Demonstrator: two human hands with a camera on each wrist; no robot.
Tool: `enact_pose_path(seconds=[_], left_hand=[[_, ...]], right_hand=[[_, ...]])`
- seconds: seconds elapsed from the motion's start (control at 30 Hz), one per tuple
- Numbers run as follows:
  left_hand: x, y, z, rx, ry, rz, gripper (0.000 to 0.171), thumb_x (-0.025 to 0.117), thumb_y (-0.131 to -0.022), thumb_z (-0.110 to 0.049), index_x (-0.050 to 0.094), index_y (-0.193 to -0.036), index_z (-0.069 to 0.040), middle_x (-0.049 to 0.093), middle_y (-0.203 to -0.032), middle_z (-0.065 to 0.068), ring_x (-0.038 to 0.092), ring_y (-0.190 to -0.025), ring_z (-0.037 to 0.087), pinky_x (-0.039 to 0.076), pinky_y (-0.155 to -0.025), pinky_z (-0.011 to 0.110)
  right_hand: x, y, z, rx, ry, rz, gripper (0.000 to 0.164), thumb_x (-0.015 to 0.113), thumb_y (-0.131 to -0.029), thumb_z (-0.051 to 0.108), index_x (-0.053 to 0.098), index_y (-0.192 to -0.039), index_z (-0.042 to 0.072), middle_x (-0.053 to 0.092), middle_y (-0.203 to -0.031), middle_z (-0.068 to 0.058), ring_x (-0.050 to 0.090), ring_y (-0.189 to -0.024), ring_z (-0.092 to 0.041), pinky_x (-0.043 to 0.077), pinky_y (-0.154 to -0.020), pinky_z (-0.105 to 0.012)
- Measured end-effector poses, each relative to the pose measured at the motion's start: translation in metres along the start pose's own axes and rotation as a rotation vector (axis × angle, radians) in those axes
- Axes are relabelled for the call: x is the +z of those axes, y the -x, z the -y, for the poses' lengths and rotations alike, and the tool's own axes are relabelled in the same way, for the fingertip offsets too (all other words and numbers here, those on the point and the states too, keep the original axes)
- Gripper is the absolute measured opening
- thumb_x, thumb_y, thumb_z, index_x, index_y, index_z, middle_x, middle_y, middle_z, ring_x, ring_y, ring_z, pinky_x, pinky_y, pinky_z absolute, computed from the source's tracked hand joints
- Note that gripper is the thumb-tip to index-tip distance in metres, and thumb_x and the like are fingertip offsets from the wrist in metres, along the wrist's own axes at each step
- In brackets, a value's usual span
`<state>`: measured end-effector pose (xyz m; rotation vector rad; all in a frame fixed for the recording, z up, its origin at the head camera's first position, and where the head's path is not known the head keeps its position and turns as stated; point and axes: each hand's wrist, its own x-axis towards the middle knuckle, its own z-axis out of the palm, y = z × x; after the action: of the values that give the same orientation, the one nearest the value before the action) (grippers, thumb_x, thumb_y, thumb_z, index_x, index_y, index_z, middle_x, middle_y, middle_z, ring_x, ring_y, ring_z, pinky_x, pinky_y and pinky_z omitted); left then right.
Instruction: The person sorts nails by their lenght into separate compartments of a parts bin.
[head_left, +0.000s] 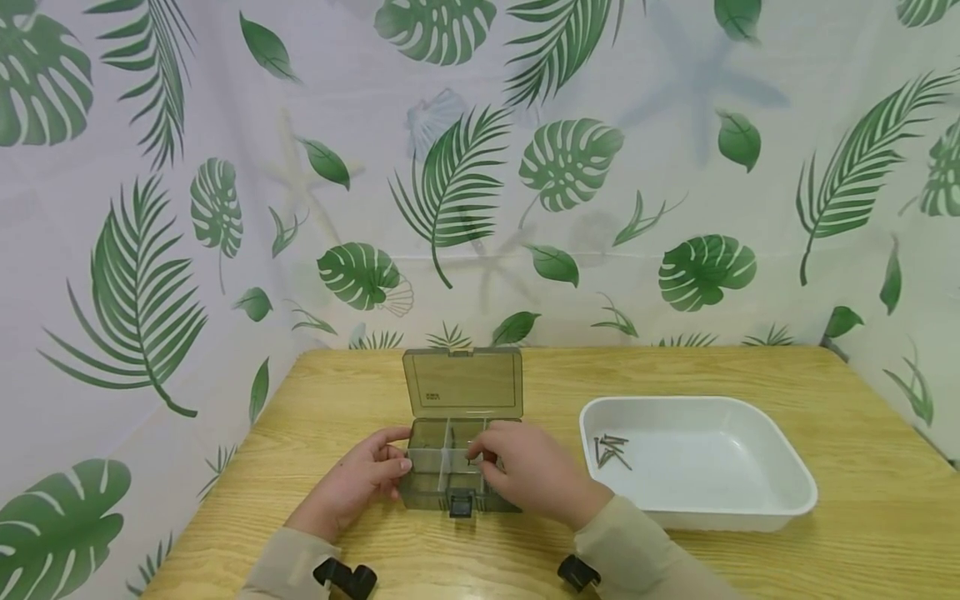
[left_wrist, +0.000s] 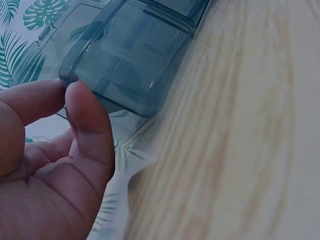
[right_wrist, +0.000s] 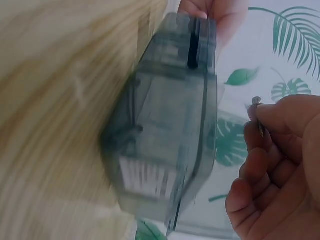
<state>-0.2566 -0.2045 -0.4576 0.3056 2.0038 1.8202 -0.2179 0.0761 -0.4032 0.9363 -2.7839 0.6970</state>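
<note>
A smoky see-through compartment box point(head_left: 426, 502) stands on the table with its lid point(head_left: 467, 382) raised at the back. My left hand point(head_left: 362, 477) holds the box's left side, thumb and index finger at the rim point(left_wrist: 82, 92). Over the open compartments, my right hand point(head_left: 536, 468) pinches a small metal screw point(right_wrist: 257, 101) between thumb and index finger, its round head sticking up. Through the box wall in the right wrist view, dark slender shapes point(right_wrist: 134, 130) show inside. My right hand covers part of the right-hand compartments in the head view.
To the right stands a white tray point(head_left: 697, 517), with several loose screws point(head_left: 611, 450) near its left wall. A black latch point(head_left: 461, 503) is on the box's front. Leaf-patterned cloth point(head_left: 480, 208) hangs behind the wooden table point(head_left: 862, 433).
</note>
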Motion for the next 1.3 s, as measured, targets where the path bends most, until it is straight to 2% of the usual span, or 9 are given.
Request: enact_pose_path(seconds=[0.27,0.5,0.83,1.0,1.17,1.3], left_hand=[[-0.002,-0.001,0.002,-0.006,-0.007,-0.005,0.061,0.059,-0.103,-0.01,0.03,-0.155,0.002,0.052,-0.102,0.01,0.049,-0.068,0.015,0.053,-0.065,0.029],[-0.001,-0.003,0.005,-0.007,-0.015,-0.012,0.059,0.059,-0.103,-0.01,0.032,-0.155,0.001,0.053,-0.103,0.011,0.051,-0.075,0.017,0.053,-0.066,0.03],[-0.002,-0.003,0.006,-0.007,-0.029,-0.014,0.058,0.058,-0.103,-0.009,0.033,-0.155,0.0,0.053,-0.104,0.012,0.051,-0.078,0.018,0.053,-0.066,0.031],[-0.001,-0.002,0.004,-0.006,-0.025,-0.009,0.059,0.057,-0.103,-0.009,0.031,-0.155,0.001,0.052,-0.104,0.011,0.05,-0.074,0.017,0.052,-0.065,0.03],[0.0,-0.001,0.003,-0.01,-0.023,-0.001,0.059,0.057,-0.104,-0.01,0.031,-0.156,0.0,0.051,-0.105,0.012,0.049,-0.072,0.016,0.053,-0.065,0.03],[-0.002,-0.002,0.005,-0.005,-0.028,-0.01,0.059,0.058,-0.103,-0.01,0.032,-0.155,-0.001,0.052,-0.105,0.012,0.05,-0.075,0.017,0.053,-0.066,0.031]], right_hand=[[0.011,-0.012,0.009,-0.025,0.014,0.003,0.015,0.066,-0.098,0.017,0.075,-0.109,0.017,0.062,-0.092,0.012,0.055,-0.08,-0.005,0.051,-0.07,-0.026],[0.007,0.0,0.0,-0.009,-0.009,-0.024,0.017,0.068,-0.098,0.021,0.074,-0.112,0.014,0.064,-0.102,0.002,0.062,-0.094,-0.015,0.054,-0.078,-0.034],[-0.021,0.04,-0.029,0.103,0.021,-0.094,0.017,0.074,-0.093,0.019,0.073,-0.11,0.019,0.062,-0.102,0.007,0.064,-0.096,-0.015,0.055,-0.079,-0.035],[-0.037,0.059,-0.05,0.158,0.063,-0.091,0.018,0.075,-0.092,0.017,0.073,-0.11,0.02,0.061,-0.101,0.011,0.06,-0.088,-0.01,0.054,-0.075,-0.032],[-0.052,0.075,-0.075,0.223,0.063,-0.055,0.019,0.072,-0.095,0.019,0.072,-0.114,0.018,0.062,-0.106,0.007,0.063,-0.092,-0.013,0.055,-0.077,-0.036],[-0.055,0.079,-0.092,0.309,0.034,0.02,0.023,0.069,-0.097,0.024,0.071,-0.118,0.016,0.062,-0.111,0.003,0.064,-0.103,-0.021,0.054,-0.085,-0.045]])
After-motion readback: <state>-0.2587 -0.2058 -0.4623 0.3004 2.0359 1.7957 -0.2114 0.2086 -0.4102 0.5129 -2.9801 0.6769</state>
